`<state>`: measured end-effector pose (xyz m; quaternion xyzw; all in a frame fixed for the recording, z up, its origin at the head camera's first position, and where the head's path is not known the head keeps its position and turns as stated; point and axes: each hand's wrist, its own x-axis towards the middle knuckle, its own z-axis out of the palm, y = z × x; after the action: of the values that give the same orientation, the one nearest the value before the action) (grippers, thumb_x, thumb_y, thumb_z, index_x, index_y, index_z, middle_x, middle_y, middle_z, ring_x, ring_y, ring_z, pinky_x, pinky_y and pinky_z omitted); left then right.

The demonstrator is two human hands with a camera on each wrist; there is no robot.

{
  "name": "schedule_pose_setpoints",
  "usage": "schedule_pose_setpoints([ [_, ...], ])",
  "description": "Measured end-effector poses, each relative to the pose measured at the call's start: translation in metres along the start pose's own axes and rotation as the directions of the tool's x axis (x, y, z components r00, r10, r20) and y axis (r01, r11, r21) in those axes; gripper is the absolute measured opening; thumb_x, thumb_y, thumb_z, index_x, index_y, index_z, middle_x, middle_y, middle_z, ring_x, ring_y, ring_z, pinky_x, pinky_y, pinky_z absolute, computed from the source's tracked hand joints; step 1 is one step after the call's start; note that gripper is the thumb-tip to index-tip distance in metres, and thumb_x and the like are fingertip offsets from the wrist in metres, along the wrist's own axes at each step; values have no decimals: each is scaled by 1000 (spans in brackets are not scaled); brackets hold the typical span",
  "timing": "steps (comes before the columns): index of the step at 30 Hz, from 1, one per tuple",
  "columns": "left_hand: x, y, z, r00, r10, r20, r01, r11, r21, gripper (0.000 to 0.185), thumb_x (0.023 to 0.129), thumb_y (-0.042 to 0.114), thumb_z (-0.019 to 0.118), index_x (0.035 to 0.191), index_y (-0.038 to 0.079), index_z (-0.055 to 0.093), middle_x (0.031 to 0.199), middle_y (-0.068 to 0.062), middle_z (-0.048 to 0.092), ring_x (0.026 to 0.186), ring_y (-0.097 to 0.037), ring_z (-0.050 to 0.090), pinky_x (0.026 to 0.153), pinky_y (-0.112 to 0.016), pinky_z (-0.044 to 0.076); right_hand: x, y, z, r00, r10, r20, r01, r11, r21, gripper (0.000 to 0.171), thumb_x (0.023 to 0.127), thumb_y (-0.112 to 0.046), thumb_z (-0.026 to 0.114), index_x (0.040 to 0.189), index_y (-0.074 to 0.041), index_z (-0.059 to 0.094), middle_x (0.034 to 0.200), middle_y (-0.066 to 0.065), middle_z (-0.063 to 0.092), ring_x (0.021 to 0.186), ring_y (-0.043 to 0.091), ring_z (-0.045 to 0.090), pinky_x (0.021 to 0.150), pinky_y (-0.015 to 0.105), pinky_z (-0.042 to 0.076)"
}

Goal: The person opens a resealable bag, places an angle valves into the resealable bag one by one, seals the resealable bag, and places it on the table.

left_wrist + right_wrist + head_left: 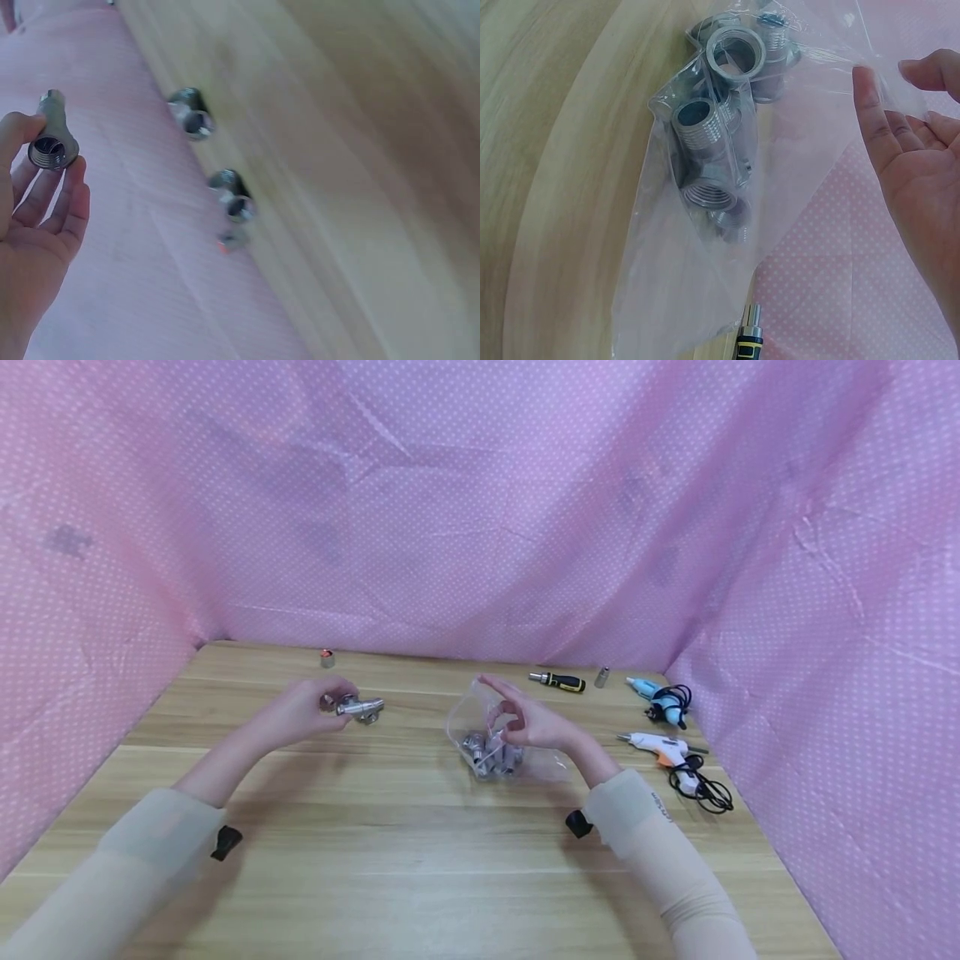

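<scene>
My left hand (pixel 303 712) pinches a silver threaded pipe fitting (pixel 58 124) between thumb and fingers, above the wooden table. In the left wrist view its wide threaded mouth faces the camera. Two similar fittings, one farther (pixel 191 114) and one nearer (pixel 232 196), stand on the table beside that hand, somewhat blurred. My right hand (pixel 536 720) is at a clear plastic bag (pixel 551 766), fingertips against its film. Thumb and forefinger stand apart in the right wrist view. Inside the bag lie several threaded metal fittings (pixel 699 139).
A small metal piece with orange inside (pixel 327 659) stands at the back left. Along the back right lie a black-and-yellow screwdriver (pixel 564 682) and a small metal cylinder (pixel 602 677). Blue (pixel 666 703) and white (pixel 660 744) glue guns with coiled cords lie at right. Pink dotted cloth surrounds the table.
</scene>
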<state>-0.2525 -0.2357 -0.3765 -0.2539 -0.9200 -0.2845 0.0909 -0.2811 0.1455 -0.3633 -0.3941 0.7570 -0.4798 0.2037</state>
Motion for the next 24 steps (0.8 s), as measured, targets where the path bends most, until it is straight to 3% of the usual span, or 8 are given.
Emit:
schedule_pose_setpoints([
  [6, 17, 25, -2, 1000, 23, -19, -22, 1000, 22, 30, 77, 14, 76, 104, 8, 67, 91, -1, 69, 80, -16, 62, 72, -38, 53, -1, 1, -1, 1000, 15, 3, -15, 1000, 0, 94, 75, 23, 51, 151, -7, 5, 154, 14, 7, 112, 52, 46, 83, 38, 53],
  [12, 38, 53, 6, 998, 57, -24, -57, 998, 2, 34, 75, 14, 77, 107, 8, 67, 95, -2, 67, 87, -20, 62, 78, -39, 53, -1, 0, -2, 1000, 16, -1, -16, 1000, -4, 94, 75, 22, 51, 151, -6, 5, 154, 15, 8, 111, 52, 47, 84, 41, 53],
  [18, 57, 73, 27, 990, 140, -25, -141, 989, -36, 31, 76, 14, 76, 105, 8, 68, 97, -3, 64, 88, -18, 62, 80, -36, 53, 0, -1, -2, 1000, 11, 0, -11, 1000, -11, 93, 74, 22, 52, 151, -3, 4, 155, 15, 8, 111, 50, 48, 83, 48, 52],
  [24, 73, 81, 53, 978, 207, -18, -207, 975, -76, 30, 74, 12, 78, 102, 6, 68, 96, -4, 67, 86, -16, 63, 78, -35, 55, 1, 0, -2, 1000, 4, 2, -4, 1000, -4, 93, 74, 23, 51, 151, -4, 5, 155, 16, 8, 110, 52, 46, 81, 42, 54],
])
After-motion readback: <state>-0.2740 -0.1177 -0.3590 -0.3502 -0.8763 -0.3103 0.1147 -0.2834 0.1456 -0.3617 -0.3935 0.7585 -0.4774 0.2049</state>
